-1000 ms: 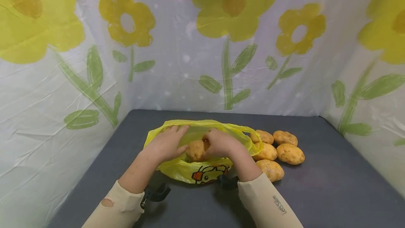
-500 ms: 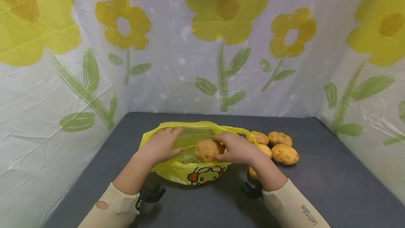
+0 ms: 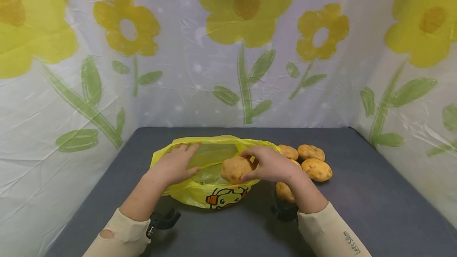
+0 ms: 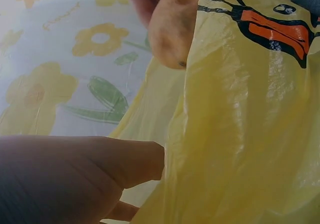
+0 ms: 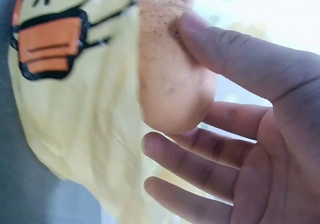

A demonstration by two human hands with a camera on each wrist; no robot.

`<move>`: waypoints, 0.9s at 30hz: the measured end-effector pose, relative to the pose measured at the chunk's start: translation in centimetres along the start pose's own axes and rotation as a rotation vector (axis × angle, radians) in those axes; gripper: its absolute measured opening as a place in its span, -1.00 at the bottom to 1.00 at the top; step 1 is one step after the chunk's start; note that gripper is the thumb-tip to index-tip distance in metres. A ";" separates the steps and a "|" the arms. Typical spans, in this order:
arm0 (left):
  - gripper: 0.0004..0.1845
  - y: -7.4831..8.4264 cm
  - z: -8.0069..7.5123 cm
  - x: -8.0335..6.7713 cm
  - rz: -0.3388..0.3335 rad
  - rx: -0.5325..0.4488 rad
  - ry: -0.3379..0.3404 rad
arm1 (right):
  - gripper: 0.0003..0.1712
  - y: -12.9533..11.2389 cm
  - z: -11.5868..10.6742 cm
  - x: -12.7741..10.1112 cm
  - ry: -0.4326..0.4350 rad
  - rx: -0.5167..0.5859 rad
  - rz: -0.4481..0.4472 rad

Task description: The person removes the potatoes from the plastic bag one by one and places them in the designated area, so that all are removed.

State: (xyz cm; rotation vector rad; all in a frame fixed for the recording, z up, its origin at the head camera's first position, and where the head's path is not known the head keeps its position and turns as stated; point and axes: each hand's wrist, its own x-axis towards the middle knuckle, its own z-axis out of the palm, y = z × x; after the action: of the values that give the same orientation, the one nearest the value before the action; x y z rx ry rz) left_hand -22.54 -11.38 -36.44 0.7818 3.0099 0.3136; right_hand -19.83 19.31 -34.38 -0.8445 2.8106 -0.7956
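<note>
I'm watching the right hand (image 3: 272, 165) holding a potato (image 3: 235, 169) right at the mouth of the yellow plastic bag (image 3: 200, 191), just over the near-right part of the rim. Thumb (image 5: 235, 58) is pressing on top of the spud, index & other fingers (image 5: 200, 154) are cupping it from below, so the grip is clamped w/ fingers slightly spread, not a tight fist.

To do this step well, imo: I'm keeping the potato over the opening, not over the rim film, & lowering it well inside before loosening the thumb, so it's not dropping hard on thin plastic. The bag is looking soft & slumped, so the mouth needs to be kept wide.

The left hand (image 3: 173, 165) is doing that: palm down, fingers fairly straight & slightly apart, resting on the left side of the rim and pressing the film toward the dark grey table (image 3: 357, 209). In the left wrist view I can't tell whether the thumb is pinching the plastic or just lying on it.

Both forearms are coming in from the near edge, cream sleeves (image 3: 332, 233) low over the table, wrists angling inward toward the bag. The right wrist is bending left. Loose potatoes (image 3: 315, 169) are lying in a cluster just right of the bag, one (image 3: 284, 192) partly hidden by the right forearm.
</note>
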 end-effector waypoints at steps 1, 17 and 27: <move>-0.17 -0.1 0.0 0.0 -0.001 0.003 0.001 | -0.32 0.1 -0.3 -0.2 0.000 0.008 0.003; -0.17 0.0 -0.4 0.1 0.003 -0.006 -0.021 | -0.34 1.3 -4.0 -3.0 0.056 0.032 0.110; -0.18 -0.3 -0.2 0.0 -0.001 -0.012 -0.027 | -0.26 1.9 -6.7 -5.7 -0.030 0.062 0.274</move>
State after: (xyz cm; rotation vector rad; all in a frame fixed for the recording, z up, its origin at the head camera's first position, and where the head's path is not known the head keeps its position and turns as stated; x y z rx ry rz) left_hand -22.73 -11.66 -36.31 0.7772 2.9804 0.3188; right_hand -17.53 26.80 -29.86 -0.4441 2.7750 -0.8128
